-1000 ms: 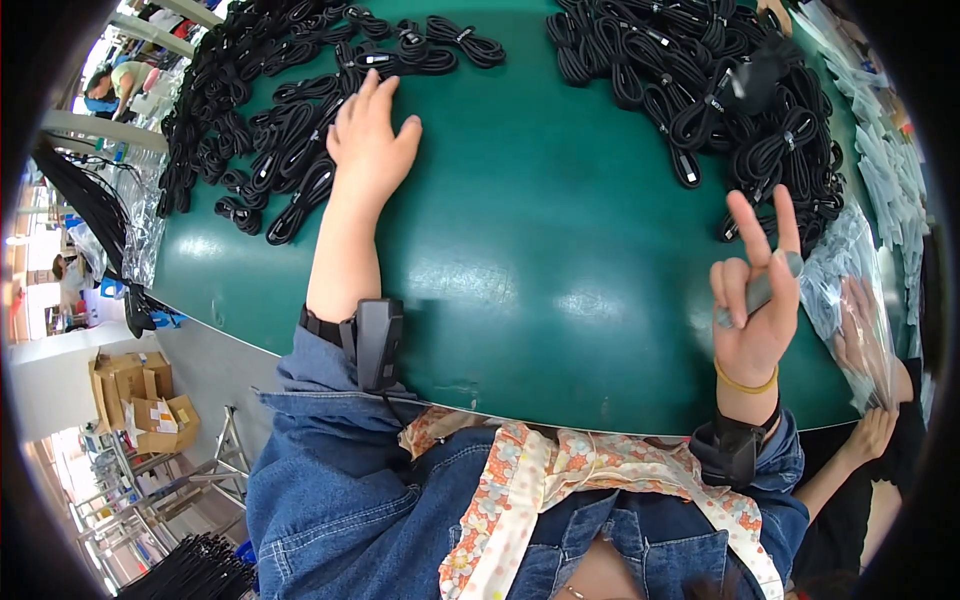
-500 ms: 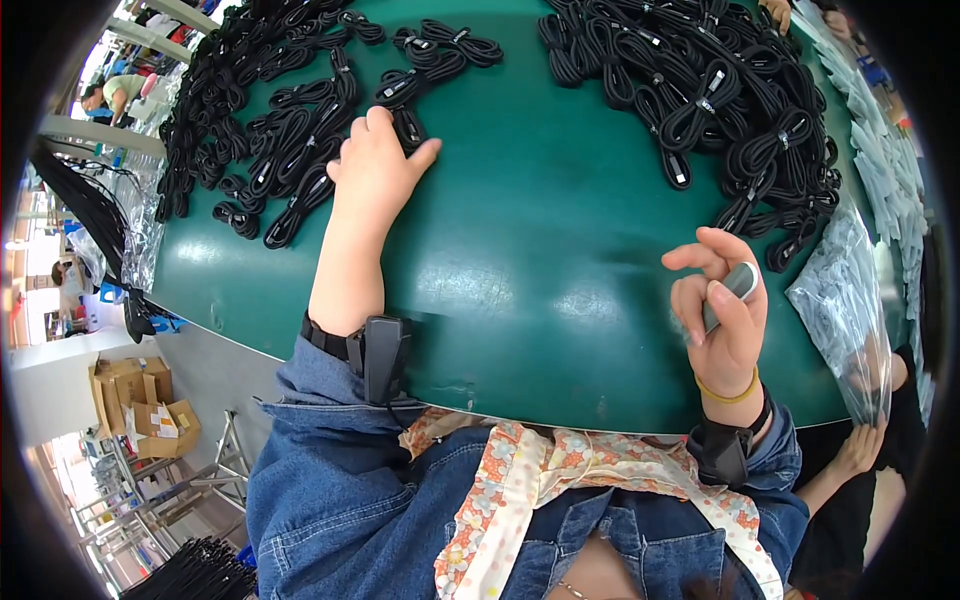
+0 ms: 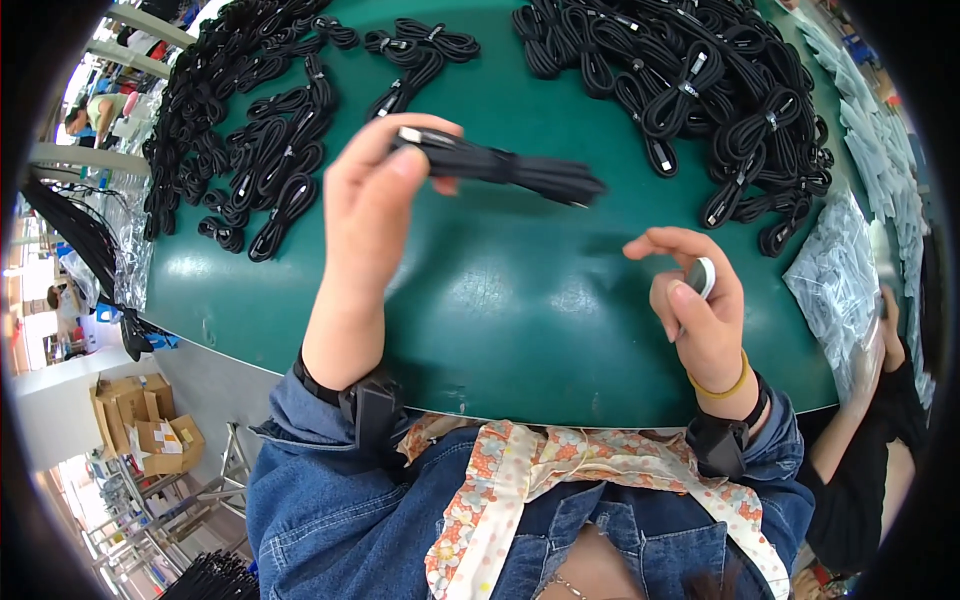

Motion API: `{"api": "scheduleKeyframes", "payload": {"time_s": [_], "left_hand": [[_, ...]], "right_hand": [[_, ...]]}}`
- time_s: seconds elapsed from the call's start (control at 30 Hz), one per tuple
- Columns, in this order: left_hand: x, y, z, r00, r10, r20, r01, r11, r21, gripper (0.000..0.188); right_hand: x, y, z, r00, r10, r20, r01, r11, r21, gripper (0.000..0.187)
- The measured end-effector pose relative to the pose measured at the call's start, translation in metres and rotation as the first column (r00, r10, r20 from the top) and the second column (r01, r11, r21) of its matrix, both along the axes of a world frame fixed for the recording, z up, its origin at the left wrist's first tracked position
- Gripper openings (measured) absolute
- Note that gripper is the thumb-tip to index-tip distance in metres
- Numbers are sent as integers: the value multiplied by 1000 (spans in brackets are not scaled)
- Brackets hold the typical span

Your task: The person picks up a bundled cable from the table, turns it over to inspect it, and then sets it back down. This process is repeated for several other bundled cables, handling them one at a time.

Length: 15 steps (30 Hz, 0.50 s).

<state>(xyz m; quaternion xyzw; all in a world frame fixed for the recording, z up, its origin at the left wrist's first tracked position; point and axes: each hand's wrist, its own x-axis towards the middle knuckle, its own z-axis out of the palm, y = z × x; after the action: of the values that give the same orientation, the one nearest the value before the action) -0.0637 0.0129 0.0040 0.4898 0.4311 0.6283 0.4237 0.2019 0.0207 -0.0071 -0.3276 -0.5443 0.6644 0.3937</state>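
Note:
My left hand (image 3: pixel 365 205) is closed on one end of a bundled black cable (image 3: pixel 515 172), thumb on top. The bundle is held above the table and points to the right, with a light-coloured connector showing by my fingers. My right hand (image 3: pixel 708 325), lower right, is curled around a small grey and white round-ended object (image 3: pixel 704 278). Most of that object is hidden in the palm, so its kind cannot be made out. The right index finger reaches out toward the cable but stays apart from it.
Many coiled black cables (image 3: pixel 275 130) cover the far left of the green table (image 3: pixel 480 330). Another cable heap (image 3: pixel 690 90) lies at the far right. Clear plastic bags (image 3: pixel 840 275) rest along the right edge, beside another person's arm (image 3: pixel 845 430). Cardboard boxes (image 3: pixel 150 425) stand at left.
My left hand has lifted a cable bundle off the left group and brought it nearer. My right hand has shifted slightly left, still around the small object.

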Motion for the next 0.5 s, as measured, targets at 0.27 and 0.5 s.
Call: {"api": "scheduleKeyframes", "payload": {"time_s": [0.27,0.5], "left_hand": [[40,-13,-5,900,-416,132,410,910,70,39],[42,-14,-8,838,-465,287,485,875,3,42]], "right_hand": [[-2,-2,0,994,-57,-94,59,998,19,51],[1,-3,-1,991,-49,-122,55,997,50,52]]}}
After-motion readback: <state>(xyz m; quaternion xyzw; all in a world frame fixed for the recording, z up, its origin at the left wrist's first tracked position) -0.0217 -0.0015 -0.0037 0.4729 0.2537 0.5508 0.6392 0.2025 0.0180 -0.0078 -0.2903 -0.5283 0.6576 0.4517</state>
